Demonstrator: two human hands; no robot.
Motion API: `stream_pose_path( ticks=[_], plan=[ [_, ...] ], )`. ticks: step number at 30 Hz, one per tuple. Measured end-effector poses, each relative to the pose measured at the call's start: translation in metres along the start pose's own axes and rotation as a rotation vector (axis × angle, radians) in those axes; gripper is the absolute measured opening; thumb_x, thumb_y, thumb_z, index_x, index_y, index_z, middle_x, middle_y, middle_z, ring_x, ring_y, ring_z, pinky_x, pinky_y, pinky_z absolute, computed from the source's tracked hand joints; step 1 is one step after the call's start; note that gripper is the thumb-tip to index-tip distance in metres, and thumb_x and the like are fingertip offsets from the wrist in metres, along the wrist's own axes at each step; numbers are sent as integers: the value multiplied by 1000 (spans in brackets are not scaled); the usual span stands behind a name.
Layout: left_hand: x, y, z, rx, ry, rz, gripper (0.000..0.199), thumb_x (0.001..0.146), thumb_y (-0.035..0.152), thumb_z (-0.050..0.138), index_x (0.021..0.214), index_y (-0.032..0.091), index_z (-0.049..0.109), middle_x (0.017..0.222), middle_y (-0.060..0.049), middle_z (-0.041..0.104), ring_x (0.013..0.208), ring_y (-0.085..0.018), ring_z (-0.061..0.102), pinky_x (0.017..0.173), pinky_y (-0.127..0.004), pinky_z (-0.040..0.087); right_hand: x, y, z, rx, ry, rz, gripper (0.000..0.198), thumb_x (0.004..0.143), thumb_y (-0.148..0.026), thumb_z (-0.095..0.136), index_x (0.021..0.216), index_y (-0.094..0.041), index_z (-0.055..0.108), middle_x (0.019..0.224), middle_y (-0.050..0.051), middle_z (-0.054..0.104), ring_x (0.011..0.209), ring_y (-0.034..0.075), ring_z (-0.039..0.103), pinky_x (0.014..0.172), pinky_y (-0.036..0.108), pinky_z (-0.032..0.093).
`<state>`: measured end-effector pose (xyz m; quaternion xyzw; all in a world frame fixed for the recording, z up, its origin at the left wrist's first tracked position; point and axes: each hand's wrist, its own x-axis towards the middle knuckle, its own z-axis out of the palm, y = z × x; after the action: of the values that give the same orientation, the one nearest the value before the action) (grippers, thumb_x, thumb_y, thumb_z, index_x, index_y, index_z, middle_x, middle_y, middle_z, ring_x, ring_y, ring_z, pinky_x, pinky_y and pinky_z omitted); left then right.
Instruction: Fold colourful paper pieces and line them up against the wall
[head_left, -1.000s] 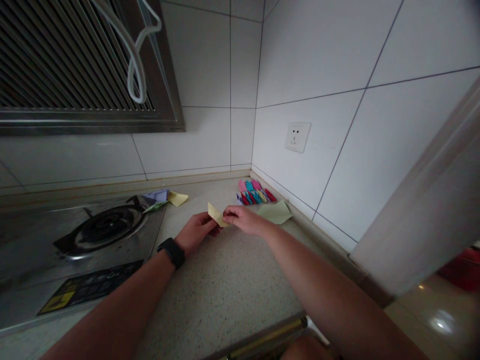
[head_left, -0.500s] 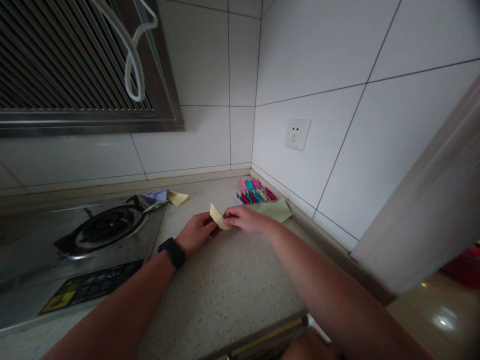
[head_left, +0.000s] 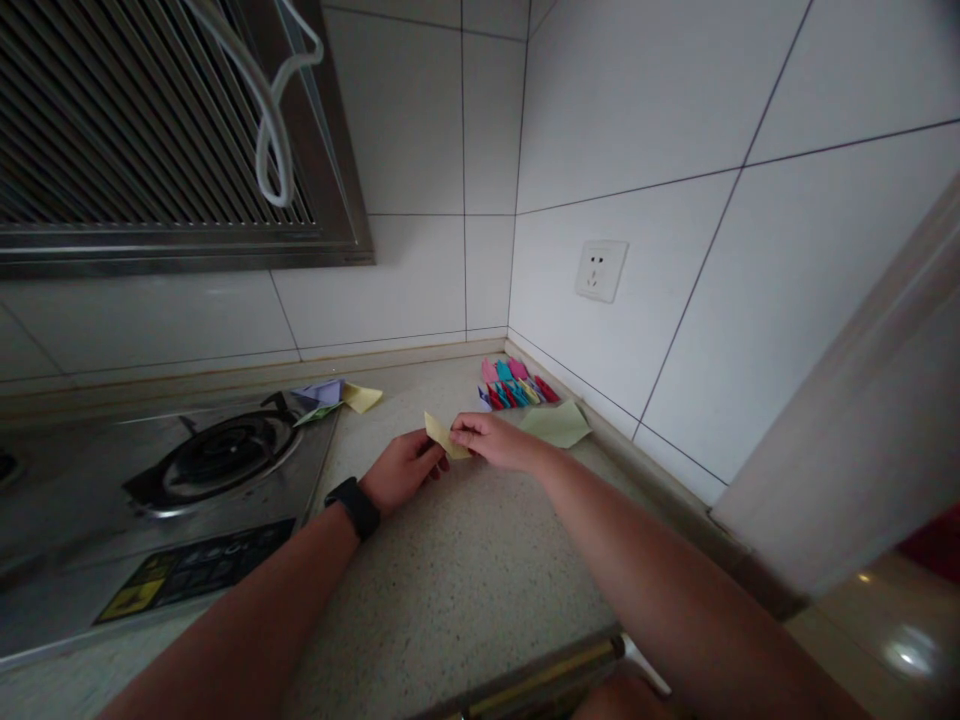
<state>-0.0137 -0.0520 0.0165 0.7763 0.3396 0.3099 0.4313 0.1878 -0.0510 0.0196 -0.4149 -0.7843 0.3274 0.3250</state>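
A small folded piece of yellow paper (head_left: 442,437) is held between my two hands, just above the speckled countertop (head_left: 450,570). My left hand (head_left: 409,468), with a black watch (head_left: 354,508) on its wrist, pinches the paper's left side. From the right, my right hand (head_left: 487,438) grips the other side with thumb and fingers. The fingers partly cover the paper's lower edge. Behind my right hand lies a flat pale green sheet of paper (head_left: 559,424). Several small folded paper pieces (head_left: 517,388) in pink, blue, red and yellow stand in rows near the corner.
On the left is a gas stove (head_left: 225,455), with purple and green paper (head_left: 321,393) at its edge beside a yellow sheet (head_left: 363,398). A range hood (head_left: 172,250) with a white hanging cord (head_left: 277,150) is above. The tiled wall holds a socket (head_left: 601,270).
The view has shifted slightly, so everything sits a little further right. Both hands still hold the yellow paper, and the left fingers have moved slightly on it.
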Motion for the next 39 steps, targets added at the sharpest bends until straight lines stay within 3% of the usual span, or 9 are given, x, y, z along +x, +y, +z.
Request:
stream_pose_path(
  ticks=[7, 11, 17, 23, 27, 32, 39],
  plan=[
    [0, -2, 1, 58, 50, 31, 28, 87, 39, 50, 92, 15, 63, 62, 2, 53, 49, -11, 47, 48, -22, 36, -1, -5, 3, 31, 76, -18, 17, 89, -34, 54, 98, -20, 53, 79, -2, 54, 65, 10, 48, 60, 23, 37],
    [-1, 0, -1, 182, 22, 100, 28, 89, 35, 46, 90, 16, 66, 64, 1, 58, 54, -13, 50, 53, -23, 38, -3, -12, 2, -16, 104, -47, 24, 87, -39, 58, 102, -20, 54, 92, 1, 58, 67, 10, 50, 62, 24, 40],
    [-2, 1, -3, 435, -15, 198, 22, 86, 31, 49, 84, 17, 66, 70, -3, 65, 61, -16, 56, 57, -24, 36, -11, -25, 1, -35, 26, -123, 49, 75, -41, 73, 115, -23, 50, 103, 3, 57, 70, 10, 53, 61, 23, 44],
    [-3, 4, -3, 709, 38, 153, 24, 88, 34, 46, 85, 20, 65, 71, -5, 67, 60, -17, 58, 55, -26, 31, -13, -33, -1, -89, 64, -191, 50, 82, -35, 67, 128, -27, 48, 101, 2, 56, 64, 8, 50, 62, 22, 45],
    [-2, 10, -6, 885, 19, 78, 26, 87, 37, 47, 83, 21, 67, 77, -7, 70, 68, -20, 63, 56, -27, 32, -14, -37, -4, -266, 81, -278, 52, 78, -44, 71, 126, -29, 55, 109, 5, 56, 73, 12, 52, 66, 25, 47],
    [-5, 18, -5, 1013, 30, 44, 27, 87, 39, 47, 86, 23, 68, 83, -6, 72, 75, -23, 66, 58, -28, 35, -15, -43, -2, -370, 158, -388, 49, 79, -40, 71, 124, -29, 57, 109, 6, 58, 94, 18, 56, 77, 29, 49],
    [-6, 18, -2, 984, 91, 56, 25, 88, 36, 47, 86, 25, 70, 79, -3, 72, 71, -19, 64, 57, -27, 31, -13, -39, -3, -476, 254, -399, 17, 79, -28, 71, 94, -23, 66, 93, 4, 63, 88, 17, 58, 77, 30, 47]
  ],
)
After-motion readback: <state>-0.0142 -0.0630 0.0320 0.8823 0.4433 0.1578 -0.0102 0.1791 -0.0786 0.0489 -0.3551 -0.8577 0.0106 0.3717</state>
